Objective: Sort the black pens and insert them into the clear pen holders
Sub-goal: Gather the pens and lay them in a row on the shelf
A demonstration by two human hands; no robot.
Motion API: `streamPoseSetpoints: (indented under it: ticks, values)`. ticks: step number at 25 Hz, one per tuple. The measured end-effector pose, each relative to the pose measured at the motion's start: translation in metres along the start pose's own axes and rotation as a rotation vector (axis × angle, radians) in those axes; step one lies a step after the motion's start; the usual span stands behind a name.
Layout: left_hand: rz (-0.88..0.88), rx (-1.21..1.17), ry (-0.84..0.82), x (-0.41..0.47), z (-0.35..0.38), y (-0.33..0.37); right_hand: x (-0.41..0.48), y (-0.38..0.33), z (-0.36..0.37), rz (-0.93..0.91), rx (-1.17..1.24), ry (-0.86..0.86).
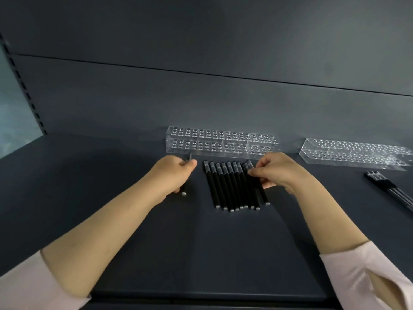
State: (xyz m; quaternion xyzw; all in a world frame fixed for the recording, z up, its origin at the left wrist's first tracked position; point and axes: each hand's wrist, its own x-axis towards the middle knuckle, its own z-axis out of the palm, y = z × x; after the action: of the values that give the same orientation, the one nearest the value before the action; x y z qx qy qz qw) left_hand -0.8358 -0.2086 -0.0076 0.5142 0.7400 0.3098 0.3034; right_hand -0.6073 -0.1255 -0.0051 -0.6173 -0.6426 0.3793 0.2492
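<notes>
- The row of black pens (232,186) lay side by side at the centre of the dark matte shelf (201,253), just in front of the near holder. They had slim round barrels, frosted clear caps pointing away and small silver end plugs toward the person.
- The right hand (274,170) pinched the rightmost pens of that row between thumb and curled fingertips, a narrow grip.
- The left hand (172,173) was curled round a single pen (183,193), held apart to the left of the row. A silver plug showed below the fist and a thin tip above it.
- The clear pen holder (221,142) was a long glossy acrylic block with two tiers of round holes, set close to the back panel (201,97).
- A second clear holder (355,153) of the same make sat well apart to the right.
- A loose bundle of black pens (388,186) lay near the right edge, in front of that holder.
- Pale pink sleeves (368,276) of soft cloth were pushed up the forearms.
- The back panel was smooth grey with one horizontal seam.
</notes>
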Motion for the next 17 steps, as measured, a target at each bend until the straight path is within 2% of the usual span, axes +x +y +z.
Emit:
streamPoseSetpoints:
  ticks: [2,8,12,15,17]
  values:
    - [0.059,0.104,0.006,0.001,0.004,-0.001,0.001,0.001,-0.001,0.0,-0.002,0.002]
    - [0.098,-0.062,-0.074,0.004,0.007,-0.007,0.007,0.004,-0.001,0.005,0.062,-0.067]
    - [0.148,-0.026,-0.084,0.003,0.01,-0.004,0.005,0.003,-0.001,-0.008,0.055,-0.086]
    - [0.294,0.291,-0.047,0.001,0.006,-0.002,0.0,0.001,-0.01,-0.033,-0.039,-0.086]
    - [0.395,0.501,-0.003,-0.004,0.004,0.005,-0.005,-0.001,-0.021,-0.085,-0.154,-0.02]
